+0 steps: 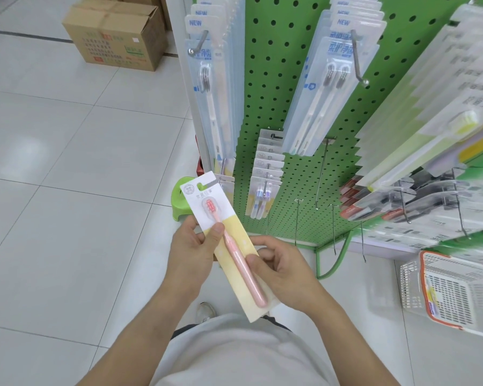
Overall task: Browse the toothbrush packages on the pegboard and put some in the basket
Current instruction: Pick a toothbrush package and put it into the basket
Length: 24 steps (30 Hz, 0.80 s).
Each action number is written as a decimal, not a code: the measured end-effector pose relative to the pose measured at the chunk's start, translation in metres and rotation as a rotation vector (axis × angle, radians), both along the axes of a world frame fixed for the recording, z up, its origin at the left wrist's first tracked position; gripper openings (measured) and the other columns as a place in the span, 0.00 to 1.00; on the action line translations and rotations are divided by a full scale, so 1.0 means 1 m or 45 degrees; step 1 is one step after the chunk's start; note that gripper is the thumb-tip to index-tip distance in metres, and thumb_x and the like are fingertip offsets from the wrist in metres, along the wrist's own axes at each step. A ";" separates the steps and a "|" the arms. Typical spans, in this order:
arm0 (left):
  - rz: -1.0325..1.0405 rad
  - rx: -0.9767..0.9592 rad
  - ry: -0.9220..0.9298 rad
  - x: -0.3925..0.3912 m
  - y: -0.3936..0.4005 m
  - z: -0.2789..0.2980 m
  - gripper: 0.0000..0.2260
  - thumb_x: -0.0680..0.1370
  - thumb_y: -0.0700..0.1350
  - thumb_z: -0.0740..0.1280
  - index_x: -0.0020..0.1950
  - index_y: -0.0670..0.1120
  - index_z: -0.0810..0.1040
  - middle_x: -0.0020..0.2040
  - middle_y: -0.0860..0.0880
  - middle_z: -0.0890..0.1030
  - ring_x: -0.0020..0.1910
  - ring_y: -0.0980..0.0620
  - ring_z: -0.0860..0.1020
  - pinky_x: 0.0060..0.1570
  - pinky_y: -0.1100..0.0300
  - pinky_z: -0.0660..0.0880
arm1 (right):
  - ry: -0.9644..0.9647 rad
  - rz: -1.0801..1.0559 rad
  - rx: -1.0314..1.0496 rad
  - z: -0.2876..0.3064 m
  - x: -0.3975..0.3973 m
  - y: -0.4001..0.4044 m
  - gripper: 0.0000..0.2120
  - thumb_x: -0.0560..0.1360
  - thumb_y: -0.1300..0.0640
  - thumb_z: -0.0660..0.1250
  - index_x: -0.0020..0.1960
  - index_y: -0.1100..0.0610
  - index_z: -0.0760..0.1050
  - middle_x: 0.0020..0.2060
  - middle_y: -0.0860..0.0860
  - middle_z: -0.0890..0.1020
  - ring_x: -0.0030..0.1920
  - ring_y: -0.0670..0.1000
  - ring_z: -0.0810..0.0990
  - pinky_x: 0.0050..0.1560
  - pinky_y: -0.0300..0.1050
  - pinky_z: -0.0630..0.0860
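Both hands are on one package right now. Left hand (191,247) grips the upper half of the pink toothbrush package (229,247), thumb pressed flat over the blister just below the brush head, fingers wrapped behind the card. Right hand (276,270) pinches the lower half from the other edge, thumb on the front near the handle, fingers curled round the back. So neither hand is free; both are closed on the same card.

Look at how it lies: the long axis runs on a slant, hanger slot up and away toward the green pegboard (285,87), the foot of the card down near the person's waist. It is held out in front of the body, clear of every hook, face up for reading.

Now the relation that matters. The white shopping basket (418,285), orange-rimmed, sits on the floor well off to the right, below the rack's lower packs. That puts it on the right hand's side, and the right hand is plainly the nearer one. My read: this is the inspecting step, and if the pack is a keeper, the left lets go and the right swings it rightward and down, the card going in foot first. The basket seems to hold something already, though I can't make out what.
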<state>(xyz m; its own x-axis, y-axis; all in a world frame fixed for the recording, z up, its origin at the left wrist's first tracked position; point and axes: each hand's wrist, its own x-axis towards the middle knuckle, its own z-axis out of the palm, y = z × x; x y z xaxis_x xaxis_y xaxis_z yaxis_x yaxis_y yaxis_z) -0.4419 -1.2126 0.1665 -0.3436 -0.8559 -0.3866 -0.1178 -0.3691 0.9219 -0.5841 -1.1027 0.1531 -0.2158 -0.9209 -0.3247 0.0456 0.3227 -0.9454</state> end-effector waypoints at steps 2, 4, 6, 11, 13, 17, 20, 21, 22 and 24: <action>-0.029 0.007 0.014 0.002 0.001 0.001 0.09 0.81 0.38 0.66 0.61 0.42 0.76 0.43 0.40 0.86 0.41 0.43 0.85 0.46 0.46 0.83 | -0.007 -0.008 0.001 0.001 0.000 -0.002 0.14 0.81 0.65 0.65 0.61 0.49 0.79 0.40 0.49 0.87 0.39 0.46 0.83 0.43 0.39 0.76; -0.030 0.009 0.021 0.003 0.002 0.000 0.09 0.82 0.38 0.65 0.62 0.42 0.76 0.43 0.41 0.86 0.42 0.43 0.84 0.47 0.45 0.83 | -0.025 0.004 -0.002 0.001 -0.002 -0.002 0.16 0.79 0.65 0.66 0.61 0.48 0.79 0.43 0.54 0.88 0.41 0.49 0.84 0.46 0.44 0.78; -0.029 0.004 0.008 0.004 0.003 0.001 0.09 0.82 0.38 0.66 0.62 0.42 0.75 0.44 0.40 0.86 0.43 0.42 0.84 0.49 0.44 0.83 | -0.060 0.018 -0.004 0.000 -0.003 -0.003 0.19 0.75 0.65 0.66 0.62 0.48 0.79 0.46 0.58 0.87 0.43 0.51 0.84 0.48 0.48 0.79; -0.199 0.031 0.022 0.008 0.002 0.012 0.14 0.81 0.34 0.65 0.65 0.42 0.73 0.49 0.39 0.86 0.48 0.38 0.85 0.50 0.43 0.83 | -0.199 -0.035 -0.002 -0.004 -0.002 0.002 0.22 0.72 0.66 0.66 0.64 0.53 0.78 0.47 0.60 0.87 0.44 0.53 0.85 0.49 0.50 0.80; -0.171 0.005 0.015 0.011 -0.002 0.014 0.14 0.80 0.33 0.66 0.65 0.43 0.74 0.49 0.40 0.86 0.47 0.39 0.85 0.49 0.44 0.83 | -0.268 -0.008 -0.007 -0.004 -0.003 0.005 0.24 0.73 0.70 0.66 0.67 0.55 0.76 0.49 0.60 0.87 0.44 0.53 0.84 0.47 0.45 0.81; -0.036 0.023 -0.009 0.012 -0.001 0.013 0.12 0.81 0.34 0.66 0.63 0.44 0.75 0.45 0.43 0.87 0.44 0.44 0.86 0.43 0.54 0.84 | -0.279 0.040 0.037 0.001 -0.009 0.011 0.23 0.75 0.74 0.67 0.65 0.56 0.78 0.49 0.58 0.87 0.38 0.50 0.84 0.41 0.39 0.78; -0.188 0.120 -0.020 0.011 0.012 0.014 0.10 0.82 0.35 0.64 0.63 0.42 0.76 0.45 0.42 0.87 0.45 0.45 0.86 0.44 0.55 0.84 | -0.315 -0.026 0.007 0.001 -0.010 0.009 0.20 0.73 0.69 0.70 0.63 0.56 0.79 0.48 0.59 0.87 0.39 0.52 0.85 0.43 0.42 0.80; -0.250 0.121 -0.023 0.011 0.016 0.015 0.10 0.82 0.34 0.64 0.62 0.41 0.76 0.45 0.42 0.87 0.44 0.45 0.86 0.43 0.55 0.84 | -0.343 -0.063 -0.003 0.001 -0.009 0.008 0.21 0.71 0.68 0.71 0.63 0.57 0.78 0.48 0.59 0.87 0.40 0.53 0.85 0.43 0.43 0.80; -0.286 0.099 -0.033 0.011 0.019 0.015 0.10 0.81 0.34 0.65 0.61 0.41 0.77 0.45 0.42 0.87 0.44 0.45 0.87 0.42 0.54 0.84 | -0.362 -0.086 -0.009 0.001 -0.007 0.007 0.21 0.70 0.67 0.71 0.62 0.57 0.78 0.47 0.58 0.87 0.39 0.53 0.86 0.42 0.43 0.80; -0.278 0.056 -0.048 0.013 0.021 0.015 0.09 0.81 0.33 0.66 0.59 0.41 0.78 0.44 0.44 0.87 0.42 0.46 0.87 0.38 0.54 0.83 | -0.330 -0.078 0.004 0.002 -0.006 0.006 0.21 0.70 0.66 0.71 0.62 0.56 0.78 0.46 0.57 0.87 0.38 0.52 0.86 0.39 0.41 0.79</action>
